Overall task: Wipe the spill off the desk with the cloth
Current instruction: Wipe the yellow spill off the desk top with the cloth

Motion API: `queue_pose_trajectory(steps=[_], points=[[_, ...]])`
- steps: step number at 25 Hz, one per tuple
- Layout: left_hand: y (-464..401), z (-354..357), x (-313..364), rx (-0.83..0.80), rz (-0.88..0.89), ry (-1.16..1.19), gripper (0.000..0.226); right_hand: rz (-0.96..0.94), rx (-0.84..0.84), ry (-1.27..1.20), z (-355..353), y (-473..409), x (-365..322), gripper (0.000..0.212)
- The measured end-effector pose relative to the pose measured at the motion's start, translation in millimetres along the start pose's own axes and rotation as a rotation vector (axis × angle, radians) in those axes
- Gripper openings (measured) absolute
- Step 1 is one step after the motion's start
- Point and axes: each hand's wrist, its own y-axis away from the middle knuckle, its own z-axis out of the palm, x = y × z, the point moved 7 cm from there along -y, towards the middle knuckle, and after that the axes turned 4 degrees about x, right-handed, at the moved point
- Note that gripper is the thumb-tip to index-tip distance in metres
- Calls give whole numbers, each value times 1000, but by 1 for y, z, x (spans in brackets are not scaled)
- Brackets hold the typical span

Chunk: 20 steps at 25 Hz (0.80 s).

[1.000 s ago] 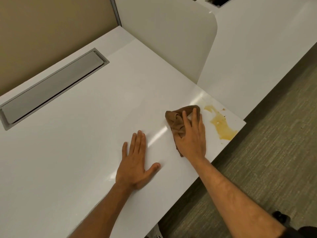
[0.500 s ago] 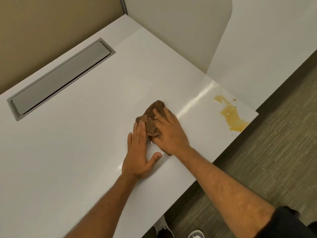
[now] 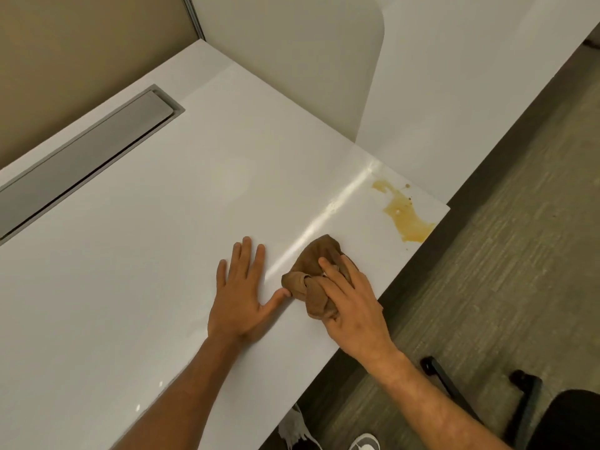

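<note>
A yellow-brown spill [image 3: 402, 216] lies on the white desk [image 3: 162, 254] near its right front corner. A crumpled brown cloth [image 3: 311, 271] sits on the desk to the left of the spill, apart from it. My right hand [image 3: 354, 306] presses down on the cloth with its fingers stretched over it; the thumb is hidden. Flat on the desk just left of the cloth rests my left hand [image 3: 240, 297], fingers spread, its thumb tip touching the cloth's edge.
A long grey cable-tray lid [image 3: 87, 160] is set into the desk at the far left. A white divider panel [image 3: 292, 60] stands at the back, with a neighbouring desk [image 3: 454, 76] beyond it. Black chair legs [image 3: 526, 401] and a shoe [image 3: 363, 443] are on the carpet below.
My right hand slid the cloth left to my left hand, then back to the right and closer to the desk's front edge. The left hand stayed flat. The spill looks unchanged.
</note>
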Motion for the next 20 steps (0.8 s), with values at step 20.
queue_pose_trajectory(steps=[20], points=[[-66,30,70,-40,131,-170,92,721,56,-188,-66,-11,59,77]])
